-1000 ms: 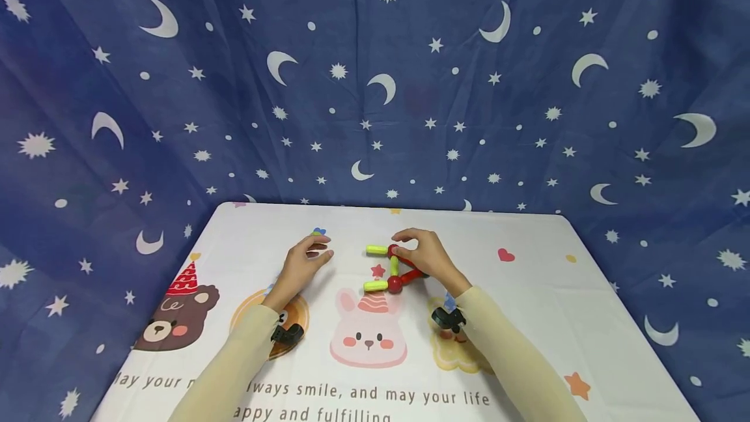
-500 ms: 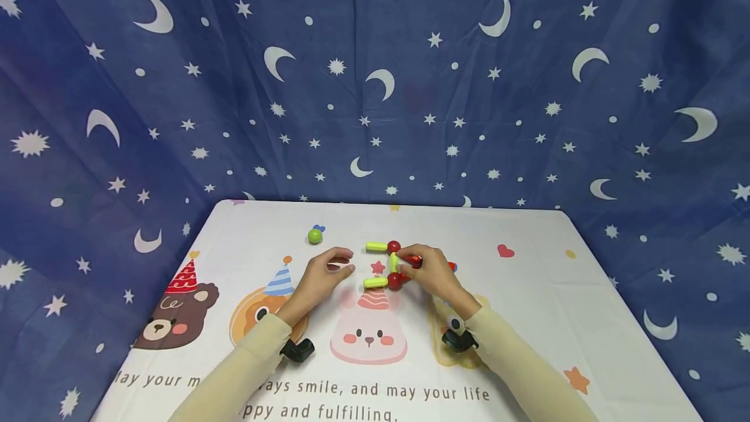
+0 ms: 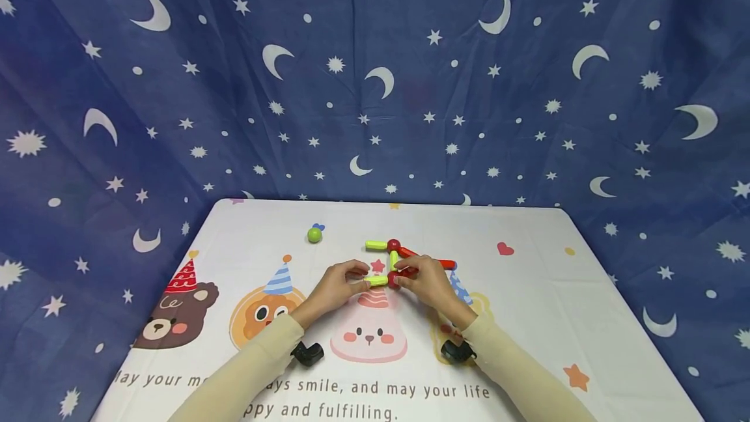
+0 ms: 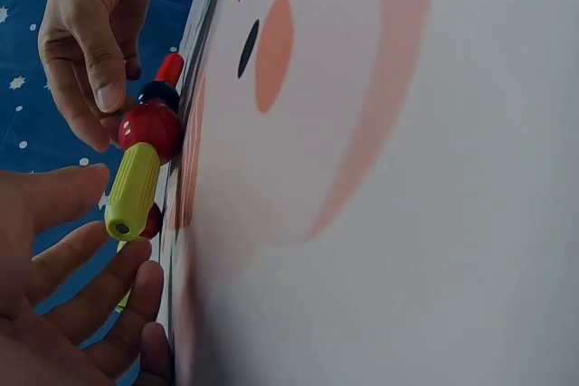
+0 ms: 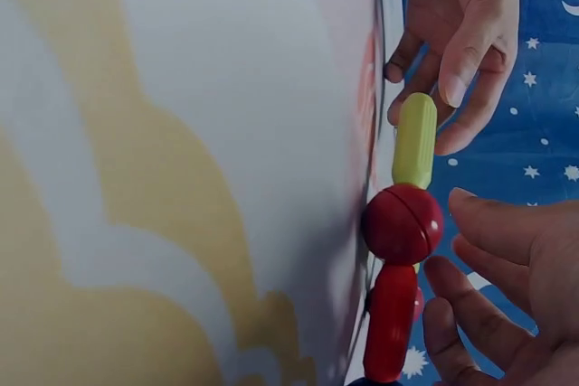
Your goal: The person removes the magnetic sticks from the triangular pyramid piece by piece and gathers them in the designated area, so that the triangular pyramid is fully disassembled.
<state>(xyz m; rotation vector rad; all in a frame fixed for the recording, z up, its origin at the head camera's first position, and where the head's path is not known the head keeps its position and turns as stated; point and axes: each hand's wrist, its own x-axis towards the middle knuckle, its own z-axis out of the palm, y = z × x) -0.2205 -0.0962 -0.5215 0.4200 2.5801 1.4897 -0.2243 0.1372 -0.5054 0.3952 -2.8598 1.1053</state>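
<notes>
A magnetic stick-and-ball toy frame lies mid-table. Its near red ball [image 3: 394, 279] carries a yellow-green stick [image 3: 377, 281] pointing left. A far red ball [image 3: 394, 245] carries a matching stick [image 3: 375, 245], and an upright yellow-green stick [image 3: 394, 260] runs between the balls. Red sticks [image 3: 447, 264] extend right, one tipped blue. My left hand [image 3: 340, 288] has thumb and fingers spread around the near stick's free end [image 4: 122, 223]. My right hand [image 3: 430, 282] hides part of the red sticks; its thumb and fingers stand loosely beside the near red ball [image 5: 403, 223].
A loose green ball [image 3: 314, 235] sits at the back left of the table. The white printed tablecloth [image 3: 515, 318] covers the tabletop. Behind it hangs a blue curtain [image 3: 410, 168] with moons and stars.
My left hand has moved right and nearer to the near stick, uncovering the green ball. From the far red ball my right hand has come down to the near one.
</notes>
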